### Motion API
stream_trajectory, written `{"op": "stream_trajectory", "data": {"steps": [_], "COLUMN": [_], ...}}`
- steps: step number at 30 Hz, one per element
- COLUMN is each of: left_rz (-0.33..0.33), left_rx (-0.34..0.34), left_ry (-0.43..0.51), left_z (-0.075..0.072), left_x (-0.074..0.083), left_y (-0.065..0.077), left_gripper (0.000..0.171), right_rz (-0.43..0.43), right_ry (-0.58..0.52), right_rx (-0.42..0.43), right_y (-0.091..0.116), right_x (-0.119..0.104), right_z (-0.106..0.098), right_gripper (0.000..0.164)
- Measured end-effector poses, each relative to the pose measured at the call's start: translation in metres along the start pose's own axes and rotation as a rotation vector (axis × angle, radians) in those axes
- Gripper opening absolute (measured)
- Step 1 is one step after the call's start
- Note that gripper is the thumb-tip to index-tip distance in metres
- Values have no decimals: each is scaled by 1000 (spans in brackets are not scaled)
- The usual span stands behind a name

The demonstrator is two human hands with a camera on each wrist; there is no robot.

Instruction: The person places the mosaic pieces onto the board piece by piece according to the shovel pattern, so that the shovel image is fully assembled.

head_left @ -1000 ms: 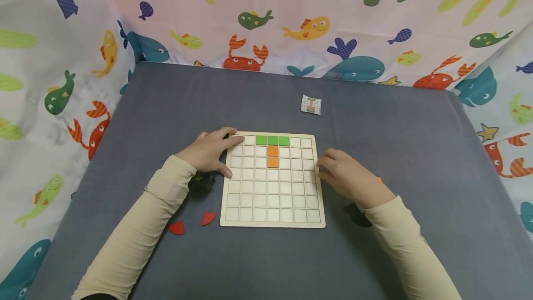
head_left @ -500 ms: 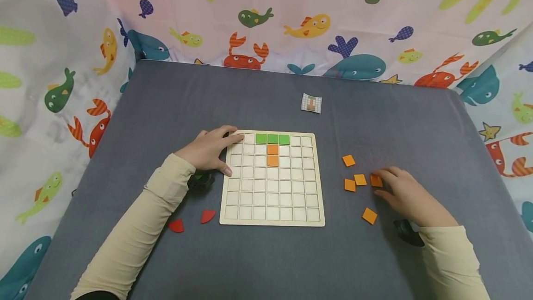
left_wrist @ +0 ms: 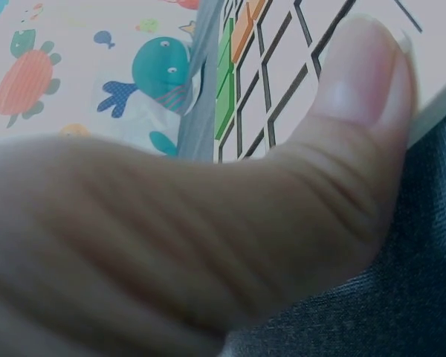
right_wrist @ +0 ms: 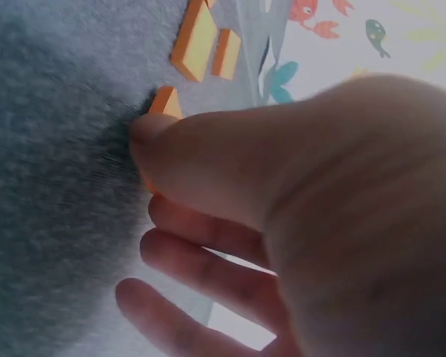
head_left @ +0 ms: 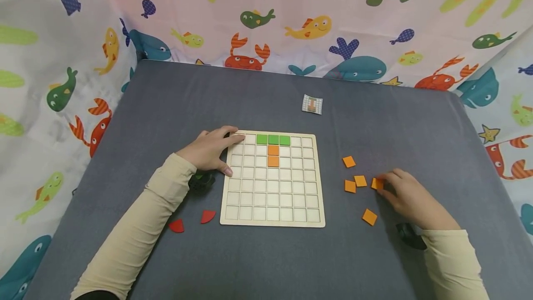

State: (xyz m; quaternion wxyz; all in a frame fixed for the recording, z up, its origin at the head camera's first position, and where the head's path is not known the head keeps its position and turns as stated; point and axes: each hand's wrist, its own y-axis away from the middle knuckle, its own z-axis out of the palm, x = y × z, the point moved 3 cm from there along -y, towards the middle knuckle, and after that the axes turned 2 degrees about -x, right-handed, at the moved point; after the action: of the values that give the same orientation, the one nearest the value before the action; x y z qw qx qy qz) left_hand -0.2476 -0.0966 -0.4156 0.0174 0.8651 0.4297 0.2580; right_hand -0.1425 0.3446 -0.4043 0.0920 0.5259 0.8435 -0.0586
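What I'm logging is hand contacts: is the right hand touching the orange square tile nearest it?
Touching. The right wrist view shows the right hand pinching the orange square tile, which pokes out from between its fingers.

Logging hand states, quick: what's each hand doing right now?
Left hand: open, resting on the left side of the board.
Right hand: closed, pinching an orange tile.

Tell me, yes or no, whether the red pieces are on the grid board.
No, both red pieces lie on the gray cloth, to the left of the grid board.
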Motion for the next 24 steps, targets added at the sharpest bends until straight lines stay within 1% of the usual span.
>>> {"op": "stream_trajectory", "data": {"steps": [3, 5, 7, 10, 13, 20, 24], "left_rz": [-7, -6, -6, -10, -8, -14, -15], "left_rx": [-6, -5, -4, -1, 1, 3, 1], "left_ry": [4, 5, 6, 3, 3, 11, 2], "left_z": [0, -1, -1, -1, -1, 0, -1], "left_x": [1, 1, 1, -1, -3, -6, -6], "left_y": [-2, -3, -4, -4, -4, -2, -2], "left_gripper": [100, 100, 101, 101, 101, 101, 102], "right_rz": [37, 41, 21, -48, -135, -346, -421], "right_ry": [-15, -22, -28, -33, -38, -14, -29], "right_rx": [-11, 3, 32, 70, 90, 129, 102], "right_y": [-2, -7, -13, -28, -46, -85, -101], "right_x": [-1, -5, -13, -31, -54, -107, -132], "right_z": [-4, -9, -14, -18, -18, -1, 8], "right_gripper": [32, 31, 29, 26, 26, 24, 21]}}
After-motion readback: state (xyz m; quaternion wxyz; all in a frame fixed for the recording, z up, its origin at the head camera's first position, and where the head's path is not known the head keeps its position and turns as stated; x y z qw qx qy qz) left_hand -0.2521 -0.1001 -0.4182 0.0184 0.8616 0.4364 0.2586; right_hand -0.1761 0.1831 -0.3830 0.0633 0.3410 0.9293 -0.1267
